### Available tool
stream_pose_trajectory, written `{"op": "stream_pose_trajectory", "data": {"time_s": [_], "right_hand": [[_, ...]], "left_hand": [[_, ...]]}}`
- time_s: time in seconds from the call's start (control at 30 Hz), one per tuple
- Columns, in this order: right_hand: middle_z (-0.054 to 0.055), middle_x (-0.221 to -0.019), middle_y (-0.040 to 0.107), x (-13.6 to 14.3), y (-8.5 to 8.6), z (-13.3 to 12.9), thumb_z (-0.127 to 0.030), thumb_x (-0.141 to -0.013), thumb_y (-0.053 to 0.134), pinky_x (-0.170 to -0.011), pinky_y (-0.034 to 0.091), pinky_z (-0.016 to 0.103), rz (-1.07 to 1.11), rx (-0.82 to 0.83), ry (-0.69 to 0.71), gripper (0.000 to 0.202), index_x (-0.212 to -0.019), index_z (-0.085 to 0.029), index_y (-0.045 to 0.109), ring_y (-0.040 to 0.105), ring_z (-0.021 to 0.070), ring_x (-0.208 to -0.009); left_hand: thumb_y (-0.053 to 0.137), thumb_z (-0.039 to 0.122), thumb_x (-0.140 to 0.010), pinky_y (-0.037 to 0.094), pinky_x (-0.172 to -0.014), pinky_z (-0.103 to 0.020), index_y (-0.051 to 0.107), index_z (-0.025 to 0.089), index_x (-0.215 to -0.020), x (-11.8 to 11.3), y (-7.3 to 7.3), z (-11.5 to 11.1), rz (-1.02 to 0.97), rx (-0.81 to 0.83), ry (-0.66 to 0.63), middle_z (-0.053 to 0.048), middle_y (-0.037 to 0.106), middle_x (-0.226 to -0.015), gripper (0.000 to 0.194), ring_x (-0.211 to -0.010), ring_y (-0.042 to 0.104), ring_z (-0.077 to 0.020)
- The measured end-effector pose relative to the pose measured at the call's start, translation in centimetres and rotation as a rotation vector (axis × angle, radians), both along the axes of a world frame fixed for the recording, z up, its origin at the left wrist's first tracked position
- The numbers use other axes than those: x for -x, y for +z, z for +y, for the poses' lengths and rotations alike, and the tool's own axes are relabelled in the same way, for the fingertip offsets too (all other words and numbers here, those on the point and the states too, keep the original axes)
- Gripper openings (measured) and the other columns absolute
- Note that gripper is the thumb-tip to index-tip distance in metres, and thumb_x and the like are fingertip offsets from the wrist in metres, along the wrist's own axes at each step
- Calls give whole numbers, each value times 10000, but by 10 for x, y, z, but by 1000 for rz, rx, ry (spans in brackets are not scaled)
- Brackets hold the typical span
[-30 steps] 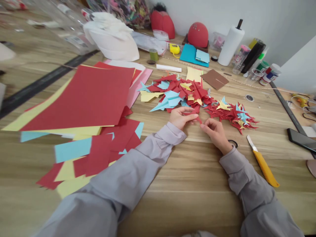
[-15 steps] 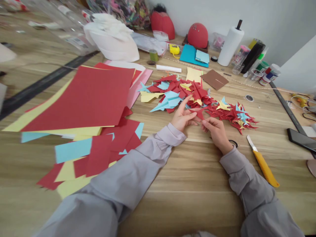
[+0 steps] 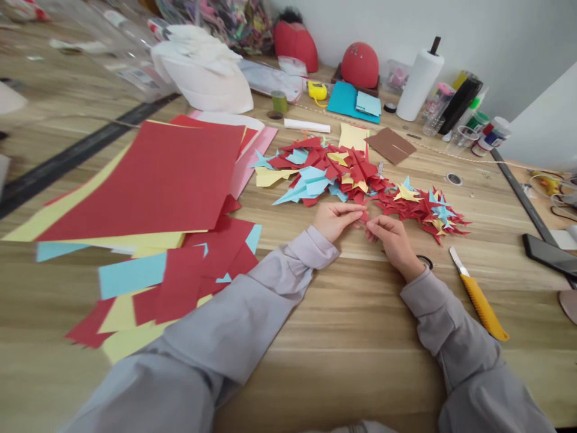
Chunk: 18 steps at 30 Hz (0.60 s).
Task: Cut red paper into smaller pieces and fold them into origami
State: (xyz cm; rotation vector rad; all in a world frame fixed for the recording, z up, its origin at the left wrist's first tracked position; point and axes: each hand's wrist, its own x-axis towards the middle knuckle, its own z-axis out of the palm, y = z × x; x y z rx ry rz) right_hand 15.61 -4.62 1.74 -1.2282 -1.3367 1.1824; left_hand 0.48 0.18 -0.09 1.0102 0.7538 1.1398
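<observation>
My left hand (image 3: pixel 336 220) and my right hand (image 3: pixel 391 236) meet over the table, both closed in a pinch on one small folded piece of red paper (image 3: pixel 364 215). Fingers cover most of it, so its full shape is hidden. Just beyond my hands lies a heap of folded paper pieces (image 3: pixel 311 174), red, light blue and yellow, some shaped like paper planes. To its right is a second heap of spiky folded paper stars (image 3: pixel 424 207), mostly red.
Large red sheets (image 3: pixel 148 180) and cut paper strips (image 3: pixel 180 282) lie at the left. A yellow-handled craft knife (image 3: pixel 482 300) is at the right, blade bared, near scissors (image 3: pixel 425 262) and a phone (image 3: pixel 550 255). Bottles and jars (image 3: pixel 491 135) stand at the back right.
My left hand's raised index finger has come down, and its fingers now pinch the red paper near my right fingertips. Less of the paper shows. My right hand has barely moved.
</observation>
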Motion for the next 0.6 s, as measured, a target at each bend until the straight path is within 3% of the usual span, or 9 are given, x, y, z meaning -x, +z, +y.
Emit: {"op": "stream_pose_trajectory", "data": {"time_s": [0.17,0.27,0.37,0.6], "right_hand": [[-15,-576,594,0,2,0,-487,-734,694,-548,402,258,-3,-3,-32,307,-631,-207,621,503,117,-545],[-14,-577,593,0,2,0,-477,-742,686,-549,408,260,5,-12,-54,299,-633,-207,621,508,117,-544],[-14,-582,594,0,2,0,-474,-737,690,-555,417,263,0,-18,-62,290,-638,-210,622,509,119,-548],[-14,-604,610,0,2,-1,-449,-712,704,-557,429,263,-18,-13,-48,245,-688,-214,640,515,119,-557]], "left_hand": [[901,391,-465,598,-689,-326,773,130,-798,2,4,0,-31,96,23,-85,765,-796,442,-666,704,-179],[912,345,-435,584,-625,-285,767,128,-771,3,8,0,-73,152,28,-70,755,-733,425,-612,693,-160],[907,310,-452,565,-584,-262,762,124,-767,3,8,1,-85,161,35,-62,744,-699,393,-572,680,-144],[894,295,-496,589,-645,-293,757,120,-792,3,8,0,-88,153,38,-72,753,-764,370,-601,685,-143]]}}
